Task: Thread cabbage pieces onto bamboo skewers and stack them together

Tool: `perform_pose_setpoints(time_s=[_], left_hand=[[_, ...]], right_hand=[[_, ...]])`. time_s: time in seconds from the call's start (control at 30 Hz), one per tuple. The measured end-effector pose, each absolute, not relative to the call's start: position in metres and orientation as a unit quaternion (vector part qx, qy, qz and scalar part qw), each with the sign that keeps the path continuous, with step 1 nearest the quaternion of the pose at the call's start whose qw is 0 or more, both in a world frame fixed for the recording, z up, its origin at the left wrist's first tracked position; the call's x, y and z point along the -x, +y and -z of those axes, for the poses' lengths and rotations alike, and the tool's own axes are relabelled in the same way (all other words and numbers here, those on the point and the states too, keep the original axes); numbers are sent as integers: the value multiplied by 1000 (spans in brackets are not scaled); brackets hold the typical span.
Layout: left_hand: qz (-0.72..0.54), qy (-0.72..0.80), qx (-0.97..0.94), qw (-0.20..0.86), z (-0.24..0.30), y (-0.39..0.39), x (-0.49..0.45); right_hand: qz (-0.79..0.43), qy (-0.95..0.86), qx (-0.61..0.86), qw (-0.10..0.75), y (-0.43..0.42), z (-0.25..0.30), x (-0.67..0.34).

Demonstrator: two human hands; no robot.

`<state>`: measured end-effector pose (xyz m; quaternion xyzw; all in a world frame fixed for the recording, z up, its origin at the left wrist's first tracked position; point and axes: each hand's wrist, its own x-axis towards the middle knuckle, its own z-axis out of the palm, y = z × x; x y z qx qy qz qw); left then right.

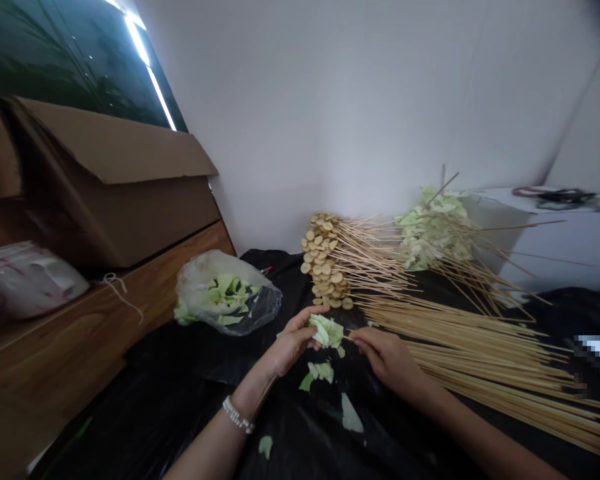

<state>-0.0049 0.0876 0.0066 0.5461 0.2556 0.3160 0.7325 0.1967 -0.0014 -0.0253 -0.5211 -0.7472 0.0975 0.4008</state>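
My left hand [293, 343] pinches a folded wad of pale green cabbage leaf [327, 330] over the black plastic sheet [195, 393]. Right beside it, my right hand [387, 357] grips the end of a bamboo skewer [351, 335], whose tip touches the cabbage. Loose cabbage scraps [320, 372] lie on the sheet just below both hands. A pearl bracelet [237, 415] circles my left wrist.
A clear bag of cabbage pieces [225, 292] sits to the left. A heap of bare skewers [485, 353] spreads to the right. Behind stand skewers of round tan slices [324, 260] and skewered cabbage [435, 230]. A cardboard box [105, 180] rests on a wooden ledge [85, 333].
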Motion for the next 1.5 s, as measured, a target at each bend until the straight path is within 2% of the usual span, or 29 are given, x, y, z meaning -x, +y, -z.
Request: perform_pose_setpoints(time_s=[0.3,0.53,0.73,0.9,1.17,1.33,1.5], left_hand=[[-333,259,-544,725,-5,86,4],[-289,269,-552,734,-4,78,-1],[-310,271,-539,735,-7,87,5],[-325,314,-651,610,-5,95,10],[-142,223,-863,430,-6,90,18],[-112,190,-893,392,-11,88,20],[-133,251,-860,425,-7,91,18]], right_hand=[[1,-754,530,388,-6,28,-190],[-17,-771,505,388,-7,24,-184],[-5,-755,525,393,-7,20,-187],[28,-722,551,418,-5,22,-196],[37,-723,561,401,-3,26,-200],[31,-724,562,400,-3,27,-199],[31,-720,565,402,-3,27,-200]])
